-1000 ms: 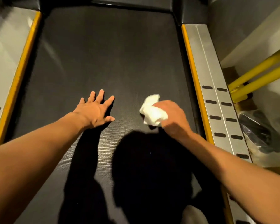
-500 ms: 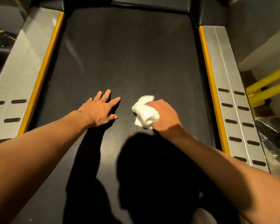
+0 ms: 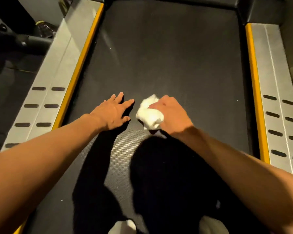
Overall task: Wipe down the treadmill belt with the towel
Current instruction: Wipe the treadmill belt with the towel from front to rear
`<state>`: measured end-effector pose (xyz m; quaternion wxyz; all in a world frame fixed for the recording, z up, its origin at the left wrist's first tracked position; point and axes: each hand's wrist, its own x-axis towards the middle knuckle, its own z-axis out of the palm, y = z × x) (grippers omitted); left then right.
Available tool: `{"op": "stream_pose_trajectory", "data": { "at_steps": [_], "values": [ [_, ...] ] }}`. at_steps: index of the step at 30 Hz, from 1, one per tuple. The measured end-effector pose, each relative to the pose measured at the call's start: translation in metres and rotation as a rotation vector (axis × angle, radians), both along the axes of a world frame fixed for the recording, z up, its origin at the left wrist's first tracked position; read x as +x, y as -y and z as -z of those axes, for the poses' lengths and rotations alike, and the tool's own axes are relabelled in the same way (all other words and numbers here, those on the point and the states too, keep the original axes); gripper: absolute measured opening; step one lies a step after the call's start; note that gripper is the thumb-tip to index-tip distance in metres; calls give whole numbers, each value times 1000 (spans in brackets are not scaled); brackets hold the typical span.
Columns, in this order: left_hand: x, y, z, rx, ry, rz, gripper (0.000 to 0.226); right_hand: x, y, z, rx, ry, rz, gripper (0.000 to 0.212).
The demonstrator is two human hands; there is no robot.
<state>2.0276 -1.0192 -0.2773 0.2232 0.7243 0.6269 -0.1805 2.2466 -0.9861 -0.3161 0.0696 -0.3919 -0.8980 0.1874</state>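
Observation:
The black treadmill belt (image 3: 172, 56) fills the middle of the head view. A crumpled white towel (image 3: 149, 114) lies on it at centre, and my right hand (image 3: 171, 114) grips the towel from the right with curled fingers, holding it down on the belt. Just left of the towel, my left hand (image 3: 114, 112) rests flat on the belt with its fingers straight and spread. A narrow gap of belt separates the two hands.
Grey side rails with dark slots and yellow inner edges run along the belt, the left rail (image 3: 57, 68) and the right rail (image 3: 274, 85). A dark motor cover (image 3: 260, 9) closes the far end. My shadow and white shoes (image 3: 211, 225) lie at the near end.
My right hand has slid the towel leftwards across the belt, closing on the left hand. The left hand has stayed planted. The view has swung left, showing more of the left rail.

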Motion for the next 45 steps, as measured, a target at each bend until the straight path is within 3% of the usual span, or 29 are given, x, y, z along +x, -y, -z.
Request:
{"op": "stream_pose_trajectory", "data": {
  "at_steps": [2,5,9,11,16,19,22,25,29,32,34,37,38,41,45],
  "values": [
    [-14,8,0,30,9,-39,69,8,-25,2,-24,-11,152,19],
    [-33,23,3,54,9,-99,69,-7,-5,6,-33,100,155,18],
    [-49,43,1,26,7,-171,68,-45,66,3,-86,-91,-282,26],
    [-54,50,-3,8,23,-189,69,-65,65,0,-146,-42,-405,32],
    [-77,56,-15,43,35,-211,70,-83,-5,-17,75,-23,12,40],
    [-80,51,-17,52,10,-223,67,-80,17,-7,111,123,-66,57],
    [-73,49,-16,22,13,-237,65,-79,62,3,174,123,-282,56],
    [-65,49,-12,-27,7,-221,64,-72,75,-15,-36,35,-303,54],
    [-75,51,-5,-65,-7,-207,64,-77,27,-41,-288,-26,137,66],
    [-81,51,-6,-58,-26,-217,64,-94,24,-46,-456,187,168,93],
    [-86,53,-6,-51,-30,-233,65,-109,41,-38,-496,312,101,83],
    [-94,61,-3,-64,-51,-240,68,-119,59,-38,-530,286,-18,30],
    [-96,65,-1,-70,-52,-240,68,-120,57,-41,-554,240,-31,22],
    [-104,70,2,-46,-5,-261,67,-118,30,-63,-618,36,74,17],
    [-112,71,0,-2,72,-289,73,-117,-10,-80,-198,-100,252,46]
  ]
}}
